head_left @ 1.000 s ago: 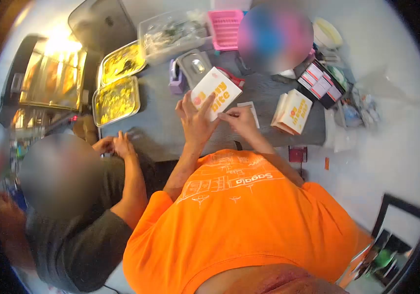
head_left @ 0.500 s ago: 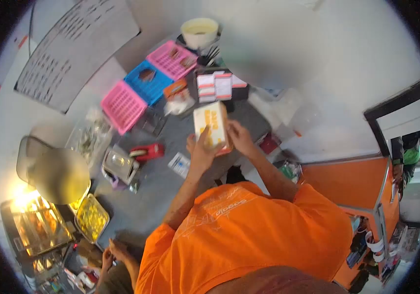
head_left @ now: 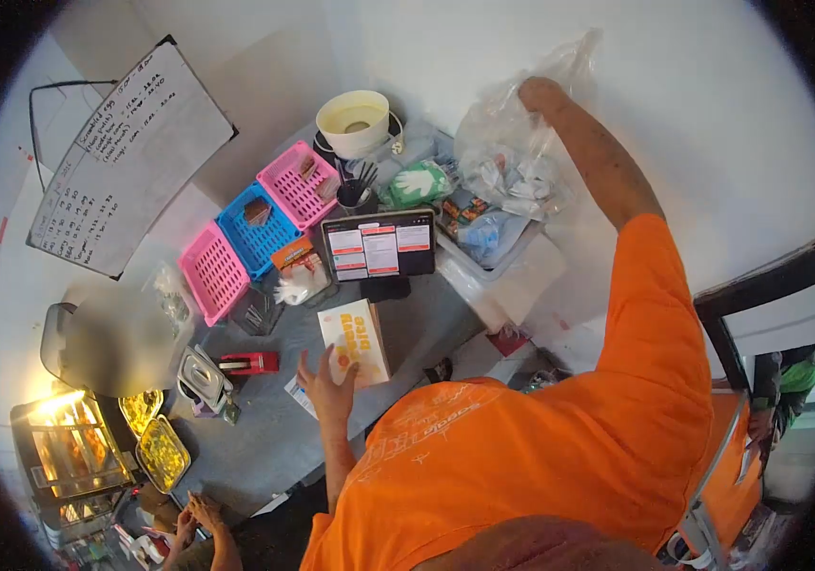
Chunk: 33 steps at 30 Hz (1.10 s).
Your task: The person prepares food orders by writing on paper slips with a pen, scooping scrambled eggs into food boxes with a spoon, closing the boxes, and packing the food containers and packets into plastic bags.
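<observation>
A white carton box (head_left: 355, 338) with yellow-orange lettering stands on the grey counter (head_left: 269, 423). My left hand (head_left: 329, 385) is at its near left corner, fingers spread apart, with the fingertips at or just in front of the box face. Far out to the right, my right hand (head_left: 542, 93) is curled at the top of a clear plastic bag (head_left: 512, 128). Its fingers are partly hidden, but they appear closed on the film. Inside the bag's lower part are whitish packets (head_left: 521, 181). Below them sits a clear bin (head_left: 493, 262) with small packets.
A tablet (head_left: 381, 249) stands behind the box. Pink (head_left: 214, 273) and blue (head_left: 257, 228) baskets line the back, near a cream pot (head_left: 352, 124). A red tape dispenser (head_left: 250, 363) and food trays (head_left: 163, 455) are at left. Another person's hands (head_left: 200, 514) show lower left.
My right hand has left the box and reached up and right to the plastic bag. The box now stands on the counter, and my left hand has loosened from it. The view has shifted.
</observation>
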Each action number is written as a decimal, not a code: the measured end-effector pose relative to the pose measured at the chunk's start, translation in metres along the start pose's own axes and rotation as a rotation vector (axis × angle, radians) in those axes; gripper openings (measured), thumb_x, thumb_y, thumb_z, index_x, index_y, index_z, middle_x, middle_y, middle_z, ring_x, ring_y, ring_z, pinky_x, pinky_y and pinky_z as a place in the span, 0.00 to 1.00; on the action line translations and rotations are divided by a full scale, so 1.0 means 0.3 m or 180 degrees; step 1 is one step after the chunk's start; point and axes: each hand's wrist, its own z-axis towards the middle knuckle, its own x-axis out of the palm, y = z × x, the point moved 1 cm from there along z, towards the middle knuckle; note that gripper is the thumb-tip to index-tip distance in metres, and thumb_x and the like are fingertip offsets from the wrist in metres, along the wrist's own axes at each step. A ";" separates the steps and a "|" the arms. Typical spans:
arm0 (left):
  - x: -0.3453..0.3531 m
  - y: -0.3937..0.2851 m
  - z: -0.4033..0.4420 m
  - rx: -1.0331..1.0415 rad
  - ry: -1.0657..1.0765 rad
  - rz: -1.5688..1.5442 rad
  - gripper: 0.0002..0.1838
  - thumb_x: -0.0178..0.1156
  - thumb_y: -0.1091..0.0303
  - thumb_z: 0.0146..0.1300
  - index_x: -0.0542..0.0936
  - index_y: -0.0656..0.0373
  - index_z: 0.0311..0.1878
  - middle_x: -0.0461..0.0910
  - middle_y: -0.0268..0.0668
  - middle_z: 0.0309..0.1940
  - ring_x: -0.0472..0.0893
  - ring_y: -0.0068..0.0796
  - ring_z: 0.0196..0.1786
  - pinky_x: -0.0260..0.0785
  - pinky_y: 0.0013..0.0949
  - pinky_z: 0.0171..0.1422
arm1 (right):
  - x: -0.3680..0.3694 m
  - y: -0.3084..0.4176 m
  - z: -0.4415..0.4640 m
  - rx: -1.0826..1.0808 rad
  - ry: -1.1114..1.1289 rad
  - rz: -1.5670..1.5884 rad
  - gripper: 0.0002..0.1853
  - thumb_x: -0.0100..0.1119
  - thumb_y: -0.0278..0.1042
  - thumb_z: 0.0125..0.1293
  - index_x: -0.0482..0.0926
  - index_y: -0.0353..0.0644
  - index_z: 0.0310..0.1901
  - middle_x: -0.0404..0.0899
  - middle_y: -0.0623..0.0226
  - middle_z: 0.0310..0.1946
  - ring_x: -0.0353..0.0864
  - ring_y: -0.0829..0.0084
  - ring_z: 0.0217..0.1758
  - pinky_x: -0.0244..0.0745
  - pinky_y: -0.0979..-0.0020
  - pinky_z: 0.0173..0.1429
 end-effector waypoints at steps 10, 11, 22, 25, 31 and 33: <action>0.634 -0.908 0.485 -0.1388 0.3487 -0.4816 0.41 0.55 0.39 0.67 0.61 0.58 0.73 0.66 0.45 0.68 0.67 0.45 0.69 0.59 0.51 0.72 | -0.004 0.023 -0.050 -0.1567 -0.1476 0.0686 0.16 0.57 0.29 0.63 0.81 0.40 0.52 0.69 0.56 0.61 0.84 0.51 0.43 0.81 0.56 0.50; 0.726 -0.959 0.552 -0.1938 0.3306 -0.5162 0.43 0.53 0.35 0.66 0.60 0.57 0.74 0.64 0.45 0.70 0.65 0.46 0.70 0.57 0.52 0.73 | -0.062 0.062 -0.154 -0.1405 -0.1573 0.0435 0.17 0.57 0.28 0.63 0.80 0.41 0.54 0.66 0.56 0.63 0.84 0.52 0.43 0.81 0.57 0.50; 1.030 -1.081 0.716 -0.2216 0.3195 -0.5677 0.42 0.58 0.38 0.63 0.58 0.49 0.74 0.63 0.41 0.71 0.66 0.49 0.69 0.62 0.56 0.69 | 0.188 -0.053 -0.072 0.0491 0.2262 0.1364 0.36 0.69 0.61 0.57 0.78 0.37 0.57 0.79 0.52 0.54 0.80 0.62 0.54 0.82 0.54 0.43; 0.987 -1.142 0.670 -0.2896 0.1752 -0.5713 0.44 0.70 0.57 0.59 0.52 0.45 0.73 0.62 0.41 0.70 0.68 0.48 0.68 0.67 0.56 0.65 | 0.247 -0.031 -0.081 0.0286 0.2239 0.1796 0.36 0.70 0.61 0.56 0.78 0.38 0.57 0.80 0.53 0.53 0.80 0.63 0.53 0.81 0.55 0.44; 1.027 -1.166 0.683 -0.2144 0.1043 -0.5732 0.45 0.71 0.65 0.56 0.49 0.37 0.69 0.68 0.40 0.61 0.74 0.42 0.61 0.74 0.47 0.50 | 0.137 -0.105 -0.276 -0.0046 0.1918 0.3123 0.36 0.71 0.59 0.55 0.78 0.40 0.58 0.80 0.54 0.52 0.80 0.64 0.52 0.80 0.58 0.47; 0.904 -1.190 0.670 -0.2306 0.1371 -0.5681 0.45 0.71 0.67 0.56 0.50 0.40 0.69 0.69 0.39 0.61 0.74 0.41 0.60 0.73 0.46 0.52 | 0.117 -0.101 -0.320 -0.0108 0.1968 0.3383 0.36 0.72 0.59 0.54 0.78 0.41 0.58 0.80 0.54 0.51 0.80 0.65 0.51 0.80 0.59 0.48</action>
